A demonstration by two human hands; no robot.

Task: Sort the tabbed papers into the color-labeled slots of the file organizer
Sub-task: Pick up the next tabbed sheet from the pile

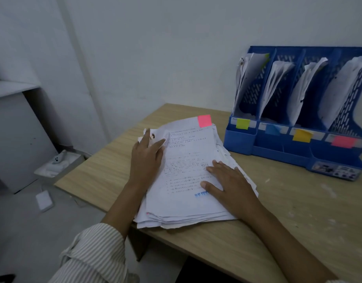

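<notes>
A stack of white printed papers (pixel 188 180) lies on the wooden desk (pixel 278 211), its top sheet carrying a pink tab (pixel 204 120) at the far edge. My left hand (pixel 147 158) lies on the stack's left side, thumb and forefinger pinching the top sheet's upper left corner. My right hand (pixel 227 184) rests flat on the stack's right side. The blue file organizer (pixel 298 111) stands at the back right with four slots labeled green (pixel 242 123), blue (pixel 273 129), yellow (pixel 302 135) and pink (pixel 343 141). Each slot holds papers.
The desk's left edge runs close to the stack, which overhangs the near corner slightly. A white wall is behind the organizer. On the floor to the left lie a small white box (pixel 44 201) and a tray with a white device (pixel 57 159).
</notes>
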